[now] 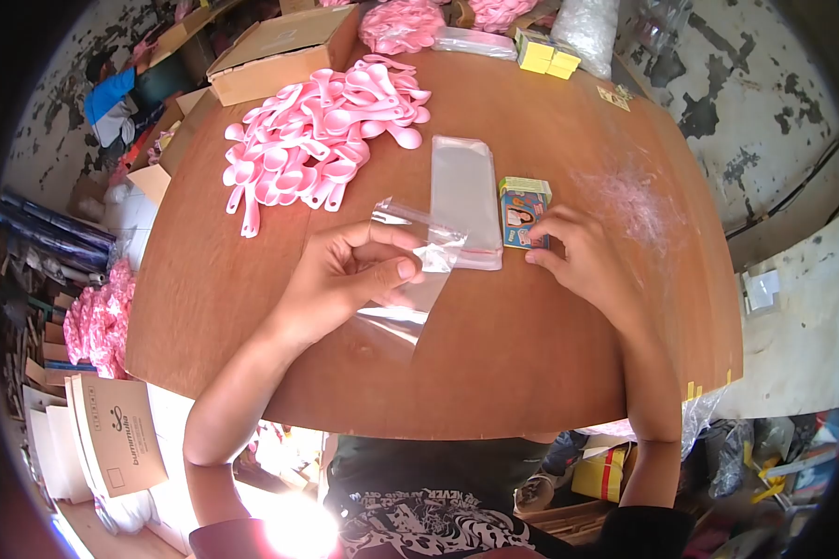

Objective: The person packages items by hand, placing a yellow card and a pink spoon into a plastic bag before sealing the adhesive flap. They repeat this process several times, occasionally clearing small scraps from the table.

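My left hand [359,270] is closed on a clear plastic bag [405,312], thumb and fingers pinching it near its upper part. The bag hangs over the front middle of the table. My right hand [573,252] has its fingers curled at the lower right corner of a stack of printed cards [522,212], blue with a picture on top. Thumb and forefinger pinch at a card there; whether it is lifted from the stack cannot be made out. Just left of the cards lies a flat stack of clear bags [466,191].
A heap of pink spoons [322,135] covers the table's far left, in front of a cardboard box [280,51]. Along the back edge are bagged pink items [401,23] and yellow card stacks [545,54]. Pink plastic strands [639,200] lie right. Another person [112,102] is far left.
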Motion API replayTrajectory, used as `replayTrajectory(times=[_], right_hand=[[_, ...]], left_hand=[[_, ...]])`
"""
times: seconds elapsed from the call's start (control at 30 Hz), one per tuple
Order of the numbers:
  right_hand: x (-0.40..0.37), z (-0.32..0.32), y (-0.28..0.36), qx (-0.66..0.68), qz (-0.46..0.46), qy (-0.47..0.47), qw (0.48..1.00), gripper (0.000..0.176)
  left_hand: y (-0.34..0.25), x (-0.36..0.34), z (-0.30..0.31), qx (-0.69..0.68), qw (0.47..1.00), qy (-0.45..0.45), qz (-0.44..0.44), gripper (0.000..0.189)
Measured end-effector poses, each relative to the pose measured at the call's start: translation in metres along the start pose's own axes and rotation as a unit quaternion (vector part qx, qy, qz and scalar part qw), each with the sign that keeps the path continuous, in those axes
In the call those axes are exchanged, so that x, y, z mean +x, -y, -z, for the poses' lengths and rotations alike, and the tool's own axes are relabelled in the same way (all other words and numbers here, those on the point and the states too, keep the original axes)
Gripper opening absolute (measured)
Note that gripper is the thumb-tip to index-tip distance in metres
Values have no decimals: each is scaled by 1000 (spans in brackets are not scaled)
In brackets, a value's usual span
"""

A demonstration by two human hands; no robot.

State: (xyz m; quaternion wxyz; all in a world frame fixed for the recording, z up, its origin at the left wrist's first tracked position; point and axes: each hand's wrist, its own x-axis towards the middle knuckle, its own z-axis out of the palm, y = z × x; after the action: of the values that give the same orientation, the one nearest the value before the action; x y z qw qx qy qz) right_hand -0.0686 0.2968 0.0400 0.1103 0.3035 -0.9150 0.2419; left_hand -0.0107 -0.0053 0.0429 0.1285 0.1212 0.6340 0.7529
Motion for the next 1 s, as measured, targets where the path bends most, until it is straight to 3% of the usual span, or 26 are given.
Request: replayTrajectory(times=[0.03,0.3,0.37,0.4,0.5,0.7,0.93,1.0], right_hand=[[1,-2,-3,25,-21,5,999,17],[4,-5,-6,79,-127,3,989,8],[3,2,12,47,-82,-199,976,8],[2,2,19,48,-78,-193,977,8],[-4,2,42,387,-65,-244,887,11],[-6,-18,66,416,-84,-211,880,14],[-9,-18,62,337,-68,-90,935,7],[-9,-20,64,323,-49,-92,941,6]], left_hand=[[2,1,1,-4,999,-36,25,20],[12,1,9,-9,991,-68,114,28],[18,3,9,-14,991,-72,116,29],[20,2,10,-11,990,-71,121,29],[18,1,7,5,989,-49,142,29],[17,-3,-2,15,992,27,123,25],[22,-2,-5,60,994,18,89,24],[19,1,-8,107,989,62,82,25]])
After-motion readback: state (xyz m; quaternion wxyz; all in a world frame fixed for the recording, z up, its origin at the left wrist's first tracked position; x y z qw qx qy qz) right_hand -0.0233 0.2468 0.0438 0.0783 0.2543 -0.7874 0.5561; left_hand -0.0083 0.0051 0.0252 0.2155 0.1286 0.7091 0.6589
